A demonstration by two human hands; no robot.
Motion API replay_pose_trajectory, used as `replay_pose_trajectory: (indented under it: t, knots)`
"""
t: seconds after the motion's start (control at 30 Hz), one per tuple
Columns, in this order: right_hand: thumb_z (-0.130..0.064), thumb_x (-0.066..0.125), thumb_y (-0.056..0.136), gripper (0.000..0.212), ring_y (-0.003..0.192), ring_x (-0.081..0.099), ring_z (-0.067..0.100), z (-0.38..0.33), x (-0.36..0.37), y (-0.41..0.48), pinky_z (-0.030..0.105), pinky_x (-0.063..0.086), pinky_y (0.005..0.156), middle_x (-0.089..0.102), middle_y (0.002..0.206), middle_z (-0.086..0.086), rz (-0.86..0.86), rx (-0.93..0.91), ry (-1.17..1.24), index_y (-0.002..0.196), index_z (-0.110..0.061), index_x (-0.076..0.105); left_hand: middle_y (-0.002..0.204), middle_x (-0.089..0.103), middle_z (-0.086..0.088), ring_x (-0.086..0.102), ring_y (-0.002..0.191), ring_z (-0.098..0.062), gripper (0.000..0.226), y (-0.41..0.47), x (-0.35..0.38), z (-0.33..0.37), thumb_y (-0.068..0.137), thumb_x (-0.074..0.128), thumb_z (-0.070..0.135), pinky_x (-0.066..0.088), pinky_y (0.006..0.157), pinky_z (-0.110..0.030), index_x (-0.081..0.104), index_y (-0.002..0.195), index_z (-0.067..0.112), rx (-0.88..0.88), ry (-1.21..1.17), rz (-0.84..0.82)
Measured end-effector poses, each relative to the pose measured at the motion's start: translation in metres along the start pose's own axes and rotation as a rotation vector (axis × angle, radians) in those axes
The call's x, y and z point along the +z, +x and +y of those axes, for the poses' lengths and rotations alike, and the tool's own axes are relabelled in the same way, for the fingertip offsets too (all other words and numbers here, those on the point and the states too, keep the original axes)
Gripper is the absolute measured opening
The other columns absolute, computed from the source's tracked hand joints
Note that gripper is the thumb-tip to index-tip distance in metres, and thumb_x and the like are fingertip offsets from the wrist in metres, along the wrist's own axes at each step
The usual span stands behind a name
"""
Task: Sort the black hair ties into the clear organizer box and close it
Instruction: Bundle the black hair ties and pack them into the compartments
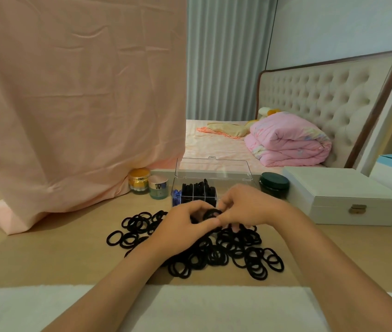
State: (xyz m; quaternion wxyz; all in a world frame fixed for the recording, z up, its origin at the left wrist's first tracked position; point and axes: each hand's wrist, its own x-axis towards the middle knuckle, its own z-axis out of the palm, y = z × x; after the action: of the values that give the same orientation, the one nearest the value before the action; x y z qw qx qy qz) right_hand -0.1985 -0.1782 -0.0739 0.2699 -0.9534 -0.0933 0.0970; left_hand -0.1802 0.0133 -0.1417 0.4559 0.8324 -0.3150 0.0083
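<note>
— Assessing failure modes: what may go wrong?
— The left hand (185, 226) and right hand (250, 207) pinch a black hair tie (211, 213) at centre frame. It may spring loose and miss the clear organizer box (193, 191) just above. The loose pile (238, 255) lies below.
— Contents?
— Black ties in the middle compartments, blue items (176, 196) in the leftmost. The lid (214, 168) is raised.

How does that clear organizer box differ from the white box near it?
The clear organizer box is see-through, showing black hair ties inside; the white box is opaque. The organizer box's lid stands open; the white box is closed, with a brass latch. The white box looks larger. Both are rectangular and sit on the desk.
</note>
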Motion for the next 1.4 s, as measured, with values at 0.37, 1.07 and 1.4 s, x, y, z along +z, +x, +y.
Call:
replay_pose_trajectory:
  t: [0.37, 1.07, 1.4]
  knots:
    - [-0.028, 0.070, 0.088, 0.038, 0.094, 0.057, 0.000, 0.011, 0.020, 0.014, 0.026, 0.050, 0.087, 0.056, 0.129, -0.015, 0.043, -0.040, -0.274, 0.124, -0.040, 0.066, 0.065, 0.062, 0.005, 0.057, 0.054, -0.001, 0.014, 0.011, -0.037, -0.006, 0.096, 0.065, 0.027, 0.044, 0.063, -0.022, 0.068, 0.089, 0.016, -0.352, -0.229, 0.172]
    - [-0.020, 0.069, 0.096, 0.016, 0.063, 0.065, 0.012, -0.013, 0.008, 0.001, 0.025, 0.054, 0.057, 0.076, 0.082, 0.007, 0.061, -0.025, 0.506, 0.095, -0.006, 0.076, 0.097, 0.076, -0.007, 0.074, 0.086, -0.014, 0.013, 0.013, -0.033, -0.005, 0.097, 0.063, 0.019, 0.062, 0.077, -0.028, 0.073, 0.102, 0.013, -0.459, -0.434, 0.107]
    - [-0.027, 0.066, 0.097, 0.023, 0.044, 0.055, 0.006, -0.014, 0.023, 0.009, 0.023, 0.051, 0.048, 0.071, 0.074, 0.004, 0.070, 0.066, 0.241, 0.083, -0.009, 0.070, 0.109, 0.073, -0.018, 0.073, 0.095, -0.026, 0.033, 0.013, -0.031, -0.001, 0.100, 0.056, 0.023, 0.058, 0.089, -0.037, 0.064, 0.118, -0.003, -0.482, -0.790, -0.123]
